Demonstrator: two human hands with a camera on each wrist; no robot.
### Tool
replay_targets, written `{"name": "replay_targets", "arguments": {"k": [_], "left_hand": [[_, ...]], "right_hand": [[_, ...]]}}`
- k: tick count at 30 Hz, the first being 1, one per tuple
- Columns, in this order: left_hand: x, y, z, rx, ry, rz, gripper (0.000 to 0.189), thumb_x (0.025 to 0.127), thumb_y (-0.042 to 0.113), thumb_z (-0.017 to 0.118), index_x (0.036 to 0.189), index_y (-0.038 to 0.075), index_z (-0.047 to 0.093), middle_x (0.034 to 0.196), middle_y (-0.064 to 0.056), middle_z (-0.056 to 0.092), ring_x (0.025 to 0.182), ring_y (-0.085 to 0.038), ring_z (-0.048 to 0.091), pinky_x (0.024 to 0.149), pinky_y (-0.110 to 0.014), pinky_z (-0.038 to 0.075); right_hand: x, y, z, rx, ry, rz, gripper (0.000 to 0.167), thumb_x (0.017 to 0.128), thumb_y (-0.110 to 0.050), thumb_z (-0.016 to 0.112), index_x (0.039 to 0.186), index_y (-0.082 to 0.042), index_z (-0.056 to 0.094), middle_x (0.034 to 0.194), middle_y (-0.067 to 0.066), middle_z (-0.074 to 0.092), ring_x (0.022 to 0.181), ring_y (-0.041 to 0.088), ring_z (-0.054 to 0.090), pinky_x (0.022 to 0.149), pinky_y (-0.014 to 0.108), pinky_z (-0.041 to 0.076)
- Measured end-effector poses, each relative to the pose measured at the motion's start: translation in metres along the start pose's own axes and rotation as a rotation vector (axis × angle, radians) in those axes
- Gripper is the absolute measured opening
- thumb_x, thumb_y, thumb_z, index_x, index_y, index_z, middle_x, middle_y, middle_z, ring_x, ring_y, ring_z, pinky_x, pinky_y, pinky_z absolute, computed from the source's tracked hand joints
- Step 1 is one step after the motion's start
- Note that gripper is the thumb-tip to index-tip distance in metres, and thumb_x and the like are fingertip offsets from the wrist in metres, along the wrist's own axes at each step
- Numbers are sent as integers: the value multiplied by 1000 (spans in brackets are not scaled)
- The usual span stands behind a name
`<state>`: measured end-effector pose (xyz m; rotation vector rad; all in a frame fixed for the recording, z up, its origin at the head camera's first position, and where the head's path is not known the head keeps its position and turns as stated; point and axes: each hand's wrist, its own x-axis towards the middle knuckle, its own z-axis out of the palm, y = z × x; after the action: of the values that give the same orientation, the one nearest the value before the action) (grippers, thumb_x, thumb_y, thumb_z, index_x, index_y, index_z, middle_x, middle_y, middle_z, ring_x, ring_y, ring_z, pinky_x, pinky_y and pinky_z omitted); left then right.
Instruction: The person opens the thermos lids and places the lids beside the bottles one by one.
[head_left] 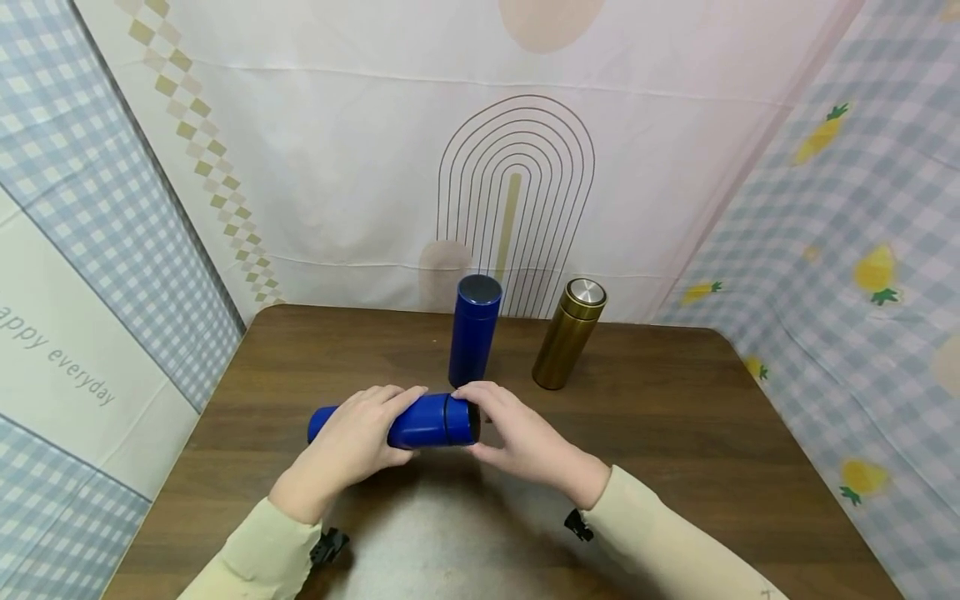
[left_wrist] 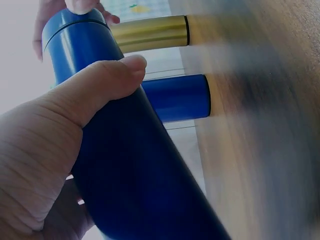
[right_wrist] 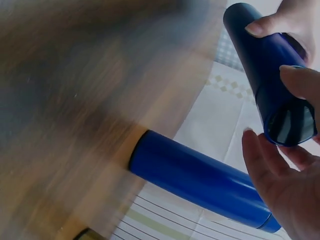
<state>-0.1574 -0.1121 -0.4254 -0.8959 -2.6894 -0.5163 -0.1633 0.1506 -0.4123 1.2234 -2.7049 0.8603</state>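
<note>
A blue thermos [head_left: 422, 422] is held sideways above the table, its dark-topped lid end pointing right. My left hand [head_left: 354, 435] grips its body, the thumb [left_wrist: 107, 82] lying along the near side in the left wrist view. At the lid end my right hand [head_left: 525, 435] holds the cap [right_wrist: 280, 107] between thumb and fingers, with the palm off the cap's flat top. Behind the hands a second blue thermos [head_left: 472, 337] stands upright. To its right stands a gold thermos [head_left: 566, 342] with a silver lid top.
The brown wooden table [head_left: 675, 417] reflects light near its front. A white patterned cloth [head_left: 337, 167] hangs behind the back edge, and blue checked cloth [head_left: 847, 275] with pineapples hangs on the right. Small black devices [head_left: 330, 546] are worn at both wrists.
</note>
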Motion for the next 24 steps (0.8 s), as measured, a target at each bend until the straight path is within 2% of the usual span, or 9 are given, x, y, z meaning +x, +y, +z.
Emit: {"name": "replay_targets", "arguments": {"k": [2, 4, 8, 10, 12, 15, 17, 20, 24], "left_hand": [[0, 0, 0, -7, -15, -8, 81, 65, 39, 88, 134, 12, 56, 111, -6, 63, 99, -28, 61, 88, -47, 48], [0, 1, 0, -11, -24, -15, 81, 65, 39, 88, 134, 12, 55, 111, -6, 63, 99, -29, 61, 89, -48, 48], [1, 2, 1, -18, -40, -35, 81, 66, 40, 87, 135, 13, 54, 113, -6, 63, 100, -29, 60, 90, -48, 47], [1, 2, 2, -26, -49, -44, 82, 67, 41, 86, 136, 13, 53, 115, -6, 62, 102, -29, 60, 90, -49, 46], [1, 3, 3, -27, -55, -46, 82, 68, 43, 85, 137, 14, 53, 115, -6, 62, 102, -28, 60, 90, -49, 46], [2, 4, 3, -20, -42, -34, 81, 68, 43, 85, 136, 14, 54, 115, -6, 62, 104, -28, 60, 91, -48, 46], [2, 5, 3, -6, -24, -20, 80, 68, 41, 85, 136, 14, 54, 114, -6, 63, 104, -27, 60, 91, -47, 46], [2, 5, 3, 18, -1, -4, 79, 68, 39, 86, 136, 13, 55, 113, -7, 62, 104, -27, 59, 92, -47, 45], [2, 6, 2, 31, 12, 5, 80, 68, 37, 86, 136, 12, 54, 114, -8, 62, 105, -28, 59, 93, -48, 44]], "right_hand": [[-1, 0, 0, -75, 13, -32, 65, 84, -19, 76, 139, -17, 43, 139, 3, 45, 125, 17, 45, 98, 35, 45], [-1, 0, 1, -98, 20, -37, 67, 83, -18, 76, 141, -18, 41, 142, 3, 44, 128, 18, 43, 100, 38, 43], [-1, 1, 1, 4, 32, 9, 80, 81, -32, 79, 146, -19, 34, 143, 1, 40, 123, 16, 47, 95, 36, 48], [-1, 0, 0, 101, 40, 66, 86, 79, -42, 78, 147, -20, 32, 141, -2, 40, 117, 14, 50, 91, 34, 50], [-2, 0, 0, 203, 50, 159, 86, 78, -51, 76, 147, -23, 33, 137, -4, 43, 110, 12, 53, 86, 34, 52], [-2, -2, -1, 293, 64, 306, 72, 83, -55, 68, 142, -25, 39, 126, -5, 51, 101, 11, 56, 83, 34, 51], [-1, -3, -1, 310, 65, 388, 61, 87, -56, 62, 137, -24, 45, 117, -4, 56, 95, 12, 57, 82, 34, 50], [-1, -5, -1, 316, 57, 461, 53, 90, -58, 57, 127, -21, 50, 104, -3, 59, 89, 13, 57, 79, 33, 49], [-1, -8, 2, 334, 49, 498, 50, 90, -59, 56, 120, -20, 52, 93, 0, 58, 81, 16, 57, 69, 33, 49]]}}
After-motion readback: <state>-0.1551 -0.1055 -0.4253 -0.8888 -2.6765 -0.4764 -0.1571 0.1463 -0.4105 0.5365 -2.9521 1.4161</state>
